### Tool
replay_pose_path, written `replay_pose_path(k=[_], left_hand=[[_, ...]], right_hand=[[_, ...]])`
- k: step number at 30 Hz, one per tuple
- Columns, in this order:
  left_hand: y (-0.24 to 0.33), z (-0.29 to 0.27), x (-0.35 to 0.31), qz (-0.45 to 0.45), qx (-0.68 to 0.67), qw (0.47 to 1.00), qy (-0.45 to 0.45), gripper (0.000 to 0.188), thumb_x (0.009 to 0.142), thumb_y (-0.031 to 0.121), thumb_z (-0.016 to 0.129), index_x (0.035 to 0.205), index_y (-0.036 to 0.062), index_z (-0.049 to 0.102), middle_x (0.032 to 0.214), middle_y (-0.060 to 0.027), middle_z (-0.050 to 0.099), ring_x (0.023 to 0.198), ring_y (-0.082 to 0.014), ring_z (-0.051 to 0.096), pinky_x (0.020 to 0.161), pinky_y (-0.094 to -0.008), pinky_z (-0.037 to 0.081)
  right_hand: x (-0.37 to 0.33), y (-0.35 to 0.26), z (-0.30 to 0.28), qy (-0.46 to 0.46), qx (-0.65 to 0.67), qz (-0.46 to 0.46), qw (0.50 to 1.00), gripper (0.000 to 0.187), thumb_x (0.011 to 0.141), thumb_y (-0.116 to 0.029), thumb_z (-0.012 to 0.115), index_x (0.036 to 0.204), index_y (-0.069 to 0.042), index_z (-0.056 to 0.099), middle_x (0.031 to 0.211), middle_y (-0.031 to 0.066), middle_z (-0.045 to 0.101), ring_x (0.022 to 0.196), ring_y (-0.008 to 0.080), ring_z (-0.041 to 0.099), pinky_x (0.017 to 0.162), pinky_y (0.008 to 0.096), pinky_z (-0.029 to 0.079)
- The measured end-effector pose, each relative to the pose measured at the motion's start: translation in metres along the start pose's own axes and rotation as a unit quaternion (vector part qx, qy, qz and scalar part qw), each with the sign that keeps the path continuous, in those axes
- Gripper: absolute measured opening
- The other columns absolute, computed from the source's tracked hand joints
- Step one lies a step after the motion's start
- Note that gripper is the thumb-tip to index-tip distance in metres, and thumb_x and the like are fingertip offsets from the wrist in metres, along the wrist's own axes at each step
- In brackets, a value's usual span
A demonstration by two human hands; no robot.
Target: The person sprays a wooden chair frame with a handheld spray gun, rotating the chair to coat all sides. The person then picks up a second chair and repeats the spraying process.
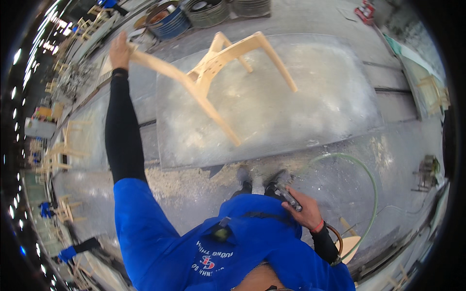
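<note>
Wooden chair frame [209, 69]: one end covered by the left hand [120, 51], its exact finger placement indistinct from here. Grey hand tool [290, 198]: rear portion concealed in the right hand [307, 209]; kind undetermined. Green hose [375, 194]: lower end lost near the black right sleeve [324, 245]. Pale wooden piece [351, 246]: partly masked by that sleeve. Rightmost metal drum [250, 8]: top cut off. Distant worker [46, 209]: small, blurred, details unreadable.
</note>
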State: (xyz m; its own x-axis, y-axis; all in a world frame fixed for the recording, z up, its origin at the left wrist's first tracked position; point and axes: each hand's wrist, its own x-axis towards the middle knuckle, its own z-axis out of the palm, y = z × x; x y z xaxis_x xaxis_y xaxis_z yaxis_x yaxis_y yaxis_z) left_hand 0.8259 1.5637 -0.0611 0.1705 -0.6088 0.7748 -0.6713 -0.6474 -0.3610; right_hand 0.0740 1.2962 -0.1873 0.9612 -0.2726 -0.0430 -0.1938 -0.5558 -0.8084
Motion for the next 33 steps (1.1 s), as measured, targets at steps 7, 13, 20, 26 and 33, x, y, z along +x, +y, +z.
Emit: replay_pose_path(k=[7, 13, 20, 26, 33], left_hand=[[-0.010, 0.001, -0.008, -0.083, -0.106, 0.991, -0.022, 0.047, 0.094, 0.005, 0.058, 0.141, 0.0131, 0.059, 0.110, -0.0168, 0.066, 0.102, -0.0354, 0.065, 0.088, -0.0436, 0.053], [-0.001, -0.004, -0.001, -0.222, -0.233, 0.946, -0.033, 0.037, 0.103, 0.015, 0.055, 0.138, 0.0130, 0.061, 0.110, -0.0174, 0.065, 0.102, -0.0358, 0.065, 0.087, -0.0420, 0.052], [0.021, -0.016, 0.013, -0.401, -0.382, 0.832, -0.027, 0.061, 0.102, 0.053, 0.060, 0.118, -0.0054, 0.068, 0.109, -0.0123, 0.069, 0.098, -0.0211, 0.065, 0.088, -0.0343, 0.051], [0.020, -0.011, 0.011, -0.390, -0.392, 0.833, -0.017, 0.060, 0.102, 0.052, 0.061, 0.117, -0.0054, 0.067, 0.104, -0.0102, 0.068, 0.096, -0.0202, 0.063, 0.086, -0.0344, 0.050], [0.021, -0.006, 0.014, -0.112, -0.164, 0.980, 0.009, 0.046, 0.102, 0.045, 0.066, 0.103, -0.0012, 0.068, 0.091, -0.0057, 0.063, 0.083, -0.0138, 0.058, 0.074, -0.0321, 0.047]], right_hand=[[0.041, -0.031, -0.024, 0.157, 0.038, -0.056, 0.985, 0.058, 0.085, -0.014, 0.085, 0.137, 0.000, 0.063, 0.113, 0.0243, 0.073, 0.099, 0.0376, 0.075, 0.083, 0.0400, 0.059], [0.057, -0.057, -0.059, 0.221, 0.104, -0.048, 0.969, 0.063, 0.083, -0.014, 0.087, 0.139, 0.001, 0.062, 0.116, 0.0219, 0.074, 0.097, 0.0333, 0.076, 0.085, 0.0357, 0.057], [0.062, -0.051, -0.069, 0.272, 0.034, -0.093, 0.957, 0.060, 0.084, -0.015, 0.086, 0.138, 0.001, 0.063, 0.117, 0.0225, 0.073, 0.100, 0.0317, 0.076, 0.088, 0.0358, 0.057], [0.047, 0.013, -0.052, 0.283, 0.011, 0.048, 0.958, 0.049, 0.090, -0.017, 0.081, 0.131, 0.004, 0.066, 0.117, 0.0250, 0.073, 0.101, 0.0366, 0.075, 0.087, 0.0377, 0.056], [0.008, 0.052, -0.031, 0.231, -0.003, 0.152, 0.961, 0.048, 0.092, -0.022, 0.078, 0.129, 0.007, 0.066, 0.113, 0.0279, 0.072, 0.100, 0.0388, 0.074, 0.085, 0.0392, 0.056]])
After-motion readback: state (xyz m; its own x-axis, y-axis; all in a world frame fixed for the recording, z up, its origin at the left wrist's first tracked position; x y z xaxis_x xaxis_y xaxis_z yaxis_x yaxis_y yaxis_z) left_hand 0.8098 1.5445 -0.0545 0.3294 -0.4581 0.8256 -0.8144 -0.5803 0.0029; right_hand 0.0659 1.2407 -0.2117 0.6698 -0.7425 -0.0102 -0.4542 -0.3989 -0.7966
